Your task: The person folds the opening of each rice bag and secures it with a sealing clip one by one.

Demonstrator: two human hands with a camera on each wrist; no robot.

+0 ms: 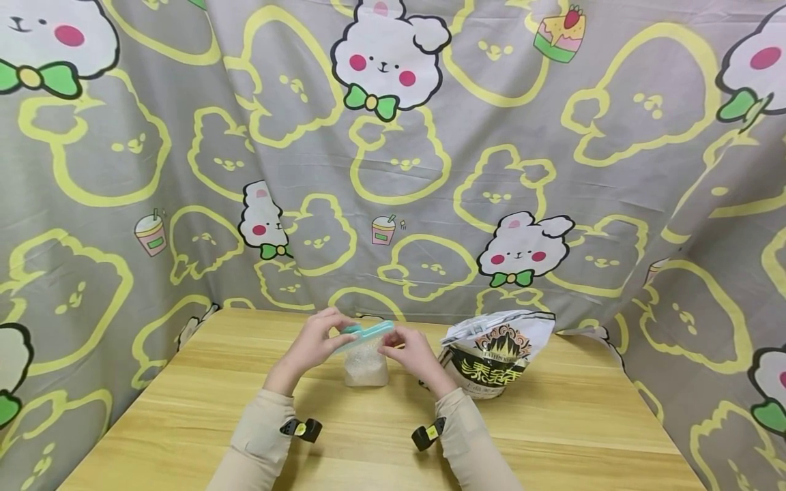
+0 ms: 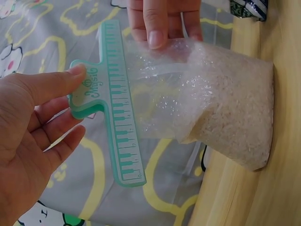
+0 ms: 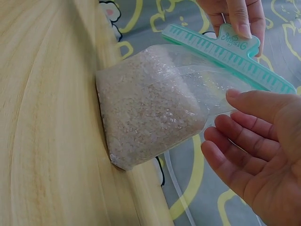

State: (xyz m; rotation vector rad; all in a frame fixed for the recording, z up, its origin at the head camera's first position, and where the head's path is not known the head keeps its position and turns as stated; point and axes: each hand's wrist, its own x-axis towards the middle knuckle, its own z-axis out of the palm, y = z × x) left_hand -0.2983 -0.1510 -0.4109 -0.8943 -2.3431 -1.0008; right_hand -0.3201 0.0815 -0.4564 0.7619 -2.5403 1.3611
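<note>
A clear plastic bag of rice [image 3: 146, 103] stands on the table, its lower part full and its upper part flat. Across its top sits a mint-green sealing clip [image 2: 123, 113] with a piano-key pattern and the word "Music". My left hand [image 1: 314, 343] pinches the clip's handle between thumb and fingers. At the bag's side, just below the clip, my right hand [image 1: 411, 351] pinches the plastic edge with its thumb [image 3: 254, 101] in front and fingers behind. The fingertips behind the plastic are partly hidden in the left wrist view.
A larger printed rice sack [image 1: 491, 358], white and black with gold, stands right of the bag, close to my right forearm. The wooden table [image 1: 362, 443] ends at a grey patterned curtain [image 1: 424, 170] behind and at both sides.
</note>
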